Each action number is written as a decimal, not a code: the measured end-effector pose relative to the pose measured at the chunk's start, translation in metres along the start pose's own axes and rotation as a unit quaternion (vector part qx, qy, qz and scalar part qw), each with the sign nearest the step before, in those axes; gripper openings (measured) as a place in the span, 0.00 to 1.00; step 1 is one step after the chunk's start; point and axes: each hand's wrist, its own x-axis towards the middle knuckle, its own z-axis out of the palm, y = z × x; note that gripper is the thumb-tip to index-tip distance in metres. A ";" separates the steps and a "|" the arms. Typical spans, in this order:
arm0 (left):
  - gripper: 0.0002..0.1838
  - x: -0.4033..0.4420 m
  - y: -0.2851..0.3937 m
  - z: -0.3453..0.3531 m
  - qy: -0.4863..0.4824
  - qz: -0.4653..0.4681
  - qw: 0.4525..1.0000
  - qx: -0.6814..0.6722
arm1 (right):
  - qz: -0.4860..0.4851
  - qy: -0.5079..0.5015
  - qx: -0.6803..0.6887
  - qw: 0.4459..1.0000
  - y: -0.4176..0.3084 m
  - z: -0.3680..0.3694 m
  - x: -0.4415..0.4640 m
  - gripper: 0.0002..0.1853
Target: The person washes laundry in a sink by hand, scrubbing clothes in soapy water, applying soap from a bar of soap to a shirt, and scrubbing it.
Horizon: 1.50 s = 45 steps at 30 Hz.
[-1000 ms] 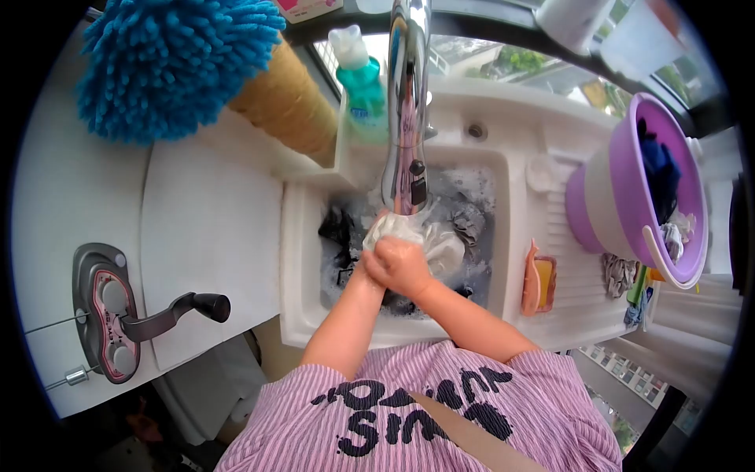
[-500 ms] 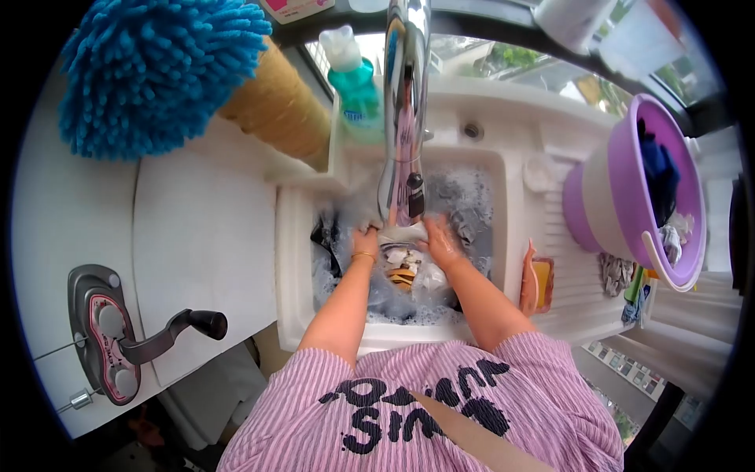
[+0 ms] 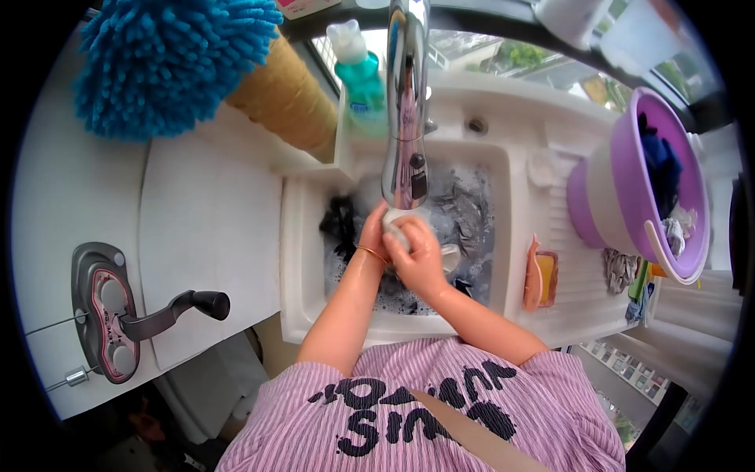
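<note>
My left hand point(image 3: 373, 234) and my right hand point(image 3: 418, 261) are together under the faucet spout, closed around a bunched wet white cloth point(image 3: 391, 220). A loose white end of it appears to show to the right of my right hand. What kind of garment it is, I cannot tell. Below my hands is the sink point(image 3: 497, 236) of soapy water. Dark cloth point(image 3: 340, 224) floats at its left and grey cloth point(image 3: 469, 214) at its right. The chrome faucet point(image 3: 406, 161) stands directly above my hands and hides part of the cloth.
A green-blue soap bottle point(image 3: 363, 86) stands behind the sink. At right are a soap dish with yellow soap point(image 3: 548, 279), a pink-handled brush point(image 3: 533, 275) and a purple bucket point(image 3: 625, 181) holding clothes. On the left are a blue fuzzy-topped post point(image 3: 295, 98) and a grey crank handle point(image 3: 169, 315).
My hands were apart, spreading a white cloth with a printed pattern over the water. They have come together, and the cloth is now bunched between them.
</note>
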 end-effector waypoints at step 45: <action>0.20 -0.051 -0.029 0.026 0.069 0.114 0.990 0.054 | -0.199 -0.075 -0.159 0.964 0.013 0.010 -0.021 0.14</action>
